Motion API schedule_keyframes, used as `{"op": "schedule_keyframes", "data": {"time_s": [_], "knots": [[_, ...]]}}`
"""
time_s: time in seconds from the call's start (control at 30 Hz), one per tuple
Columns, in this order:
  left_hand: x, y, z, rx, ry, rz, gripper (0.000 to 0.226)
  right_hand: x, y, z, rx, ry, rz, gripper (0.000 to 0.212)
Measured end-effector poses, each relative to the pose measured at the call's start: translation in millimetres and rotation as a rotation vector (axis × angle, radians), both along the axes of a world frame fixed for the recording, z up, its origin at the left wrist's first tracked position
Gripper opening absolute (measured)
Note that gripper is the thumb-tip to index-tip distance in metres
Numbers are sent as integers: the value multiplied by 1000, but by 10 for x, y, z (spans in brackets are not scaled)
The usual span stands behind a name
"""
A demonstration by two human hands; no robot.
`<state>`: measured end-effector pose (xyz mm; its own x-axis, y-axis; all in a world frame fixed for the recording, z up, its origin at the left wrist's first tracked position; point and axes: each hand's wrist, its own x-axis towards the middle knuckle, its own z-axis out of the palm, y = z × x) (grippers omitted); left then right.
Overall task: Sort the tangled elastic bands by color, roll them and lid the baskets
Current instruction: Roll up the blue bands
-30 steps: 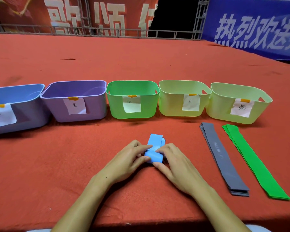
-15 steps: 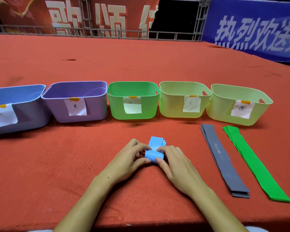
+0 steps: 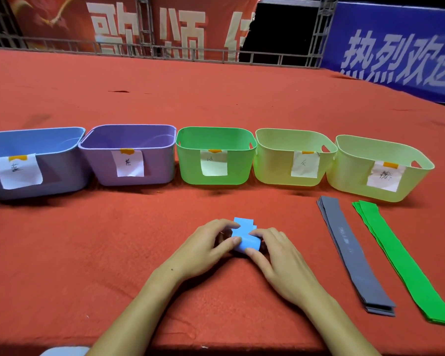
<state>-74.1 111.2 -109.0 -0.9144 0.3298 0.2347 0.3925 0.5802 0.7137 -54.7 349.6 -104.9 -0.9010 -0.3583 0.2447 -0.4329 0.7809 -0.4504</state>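
Note:
A light blue elastic band (image 3: 246,238) lies on the red table in front of me, mostly wound into a roll, with a short flat end sticking out toward the baskets. My left hand (image 3: 206,249) grips the roll's left side and my right hand (image 3: 275,255) grips its right side, thumbs on top. A flat stack of grey bands (image 3: 350,250) and a flat stack of green bands (image 3: 401,263) lie to the right. Several labelled baskets stand in a row behind: blue (image 3: 34,140), purple (image 3: 129,142), green (image 3: 216,140), and two pale yellow-green ones (image 3: 293,142) (image 3: 380,155).
The red felt table (image 3: 88,253) reaches back to a metal railing (image 3: 165,51) with banners behind. Its front edge runs just under my forearms. No lids are in sight.
The roll has grown and moved slightly toward the baskets; the flat end sticking out is shorter. Both hands stay on the roll.

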Motion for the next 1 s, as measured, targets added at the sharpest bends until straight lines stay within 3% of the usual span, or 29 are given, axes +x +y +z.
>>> {"op": "schedule_keyframes", "data": {"time_s": [0.1, 0.27, 0.53, 0.87, 1.0], "knots": [[4, -27, -13, 46, 3, -43, 42, -11, 3, -8, -23, -18, -26, 43], [-62, -49, -84, 17, 55, -2, 41, -24, -22, 7, 0, 2, -26, 56], [-82, -33, -120, -218, 89, 60, 49, -67, -40, -9, 25, 56, -31, 53], [-74, -27, -134, -74, 112, 119, 44, -258, -88, -16, 134, 43, -39, 61], [-73, -50, -141, -42, 111, 129, 36, -280, -80, -29, 52, 32, -34, 46]]}}
